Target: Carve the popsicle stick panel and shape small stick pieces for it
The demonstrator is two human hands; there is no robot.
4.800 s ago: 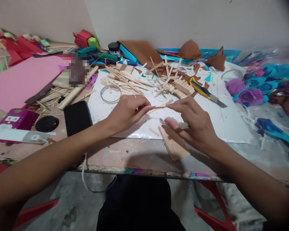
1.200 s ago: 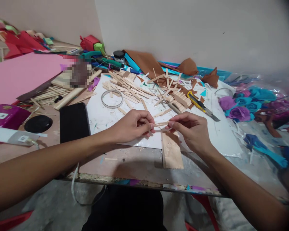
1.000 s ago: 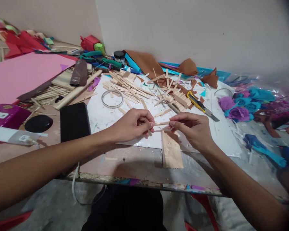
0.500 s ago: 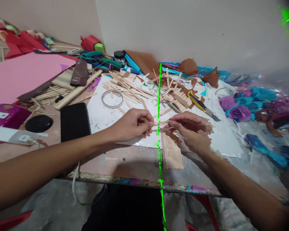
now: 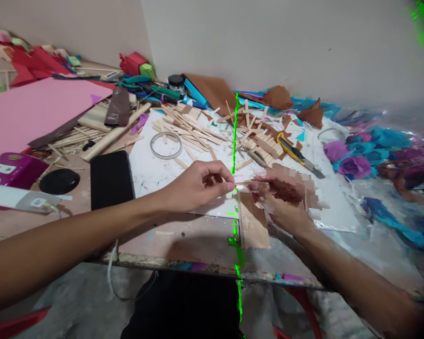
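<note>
A thin wooden stick (image 5: 243, 182) spans the gap between my hands, over the front part of the white sheet (image 5: 155, 175). My left hand (image 5: 205, 186) pinches its left end between thumb and fingertips. The other end is in the closed fingers of my right hand (image 5: 286, 200), which is blurred and blocky in the picture. Just below the stick, a flat tan piece (image 5: 253, 228) lies at the sheet's front edge. Behind the hands are a pile of loose wooden sticks (image 5: 194, 129), a pale ring (image 5: 166, 145) and a yellow box cutter (image 5: 292, 149).
A black phone (image 5: 111, 181) and a round black lid (image 5: 60, 181) lie left of my hands. Pliers (image 5: 137, 81) and a dark-lidded jar (image 5: 176, 84) stand farther back. Purple and blue paper flowers (image 5: 356, 157) fill the right side. The table's edge (image 5: 183, 264) runs in front.
My left hand has shifted slightly right along the stick. My right hand has moved a little right and its fingers are more smeared. The view has shifted slightly.
</note>
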